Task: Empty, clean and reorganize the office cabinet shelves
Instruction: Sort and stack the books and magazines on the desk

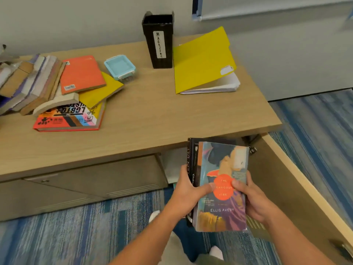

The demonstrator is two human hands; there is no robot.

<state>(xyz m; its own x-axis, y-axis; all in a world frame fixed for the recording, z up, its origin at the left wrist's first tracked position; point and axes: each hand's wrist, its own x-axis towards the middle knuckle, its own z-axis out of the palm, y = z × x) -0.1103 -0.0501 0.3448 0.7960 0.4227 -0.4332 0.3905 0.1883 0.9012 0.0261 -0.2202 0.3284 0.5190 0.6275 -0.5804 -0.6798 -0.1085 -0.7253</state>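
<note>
While both hands (219, 190) clasp a small stack of paperback books (222, 186) below the wooden desk (172, 115), I should lift it level onto bare wood.

I note a pile of books (57, 92) at the table's (152, 115) left end, a small lidded box (120, 66) just right of it, a magazine holder (159, 40) upright at the back, a folder (205, 62) beside it. Both hands hold a stack of books (221, 184) before the table's front edge.
</note>
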